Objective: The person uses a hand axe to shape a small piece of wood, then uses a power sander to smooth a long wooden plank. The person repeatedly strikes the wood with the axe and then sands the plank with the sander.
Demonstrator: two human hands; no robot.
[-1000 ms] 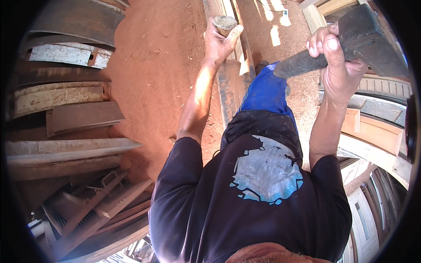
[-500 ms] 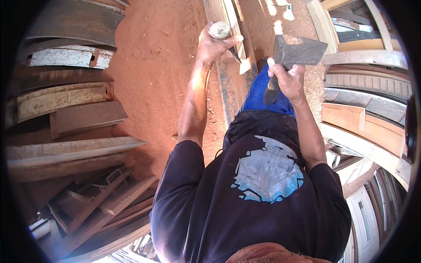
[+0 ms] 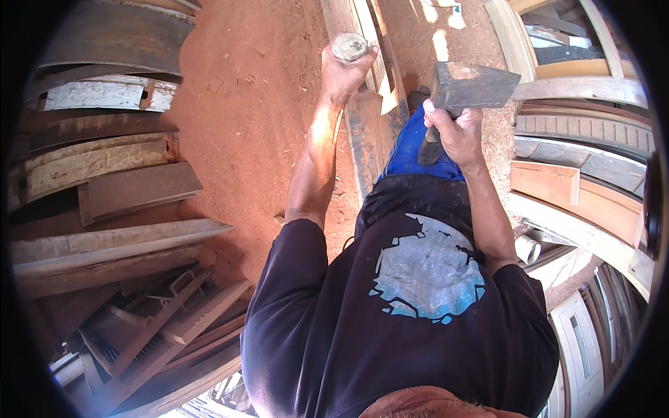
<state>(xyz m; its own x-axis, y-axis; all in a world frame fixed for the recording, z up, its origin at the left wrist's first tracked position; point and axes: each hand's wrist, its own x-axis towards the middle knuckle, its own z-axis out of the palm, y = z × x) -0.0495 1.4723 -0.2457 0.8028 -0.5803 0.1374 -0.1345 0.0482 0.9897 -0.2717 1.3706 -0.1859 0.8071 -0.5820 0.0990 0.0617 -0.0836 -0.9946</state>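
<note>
My left hand (image 3: 343, 73) is closed round the handle of a chisel (image 3: 350, 47), whose round, worn butt faces up. The hand hides the chisel's blade. Below it runs a long timber beam (image 3: 367, 132) with pale, freshly cut wood along its far part. My right hand (image 3: 458, 134) grips a dark wooden mallet (image 3: 477, 86) by its short handle. The mallet's blocky head is raised above my blue-clad leg, to the right of the beam and apart from the chisel.
Reddish sawdust covers the ground (image 3: 237, 104) left of the beam. Stacked old boards (image 3: 118, 240) line the left side, with a handsaw (image 3: 150, 320) among them at lower left. More planks (image 3: 578, 150) and a timber frame (image 3: 516, 35) stand on the right.
My left thumb, stretched out before, is now wrapped round the chisel. The chisel has turned so that its blade, visible earlier, is hidden. The mallet has shifted slightly toward me.
</note>
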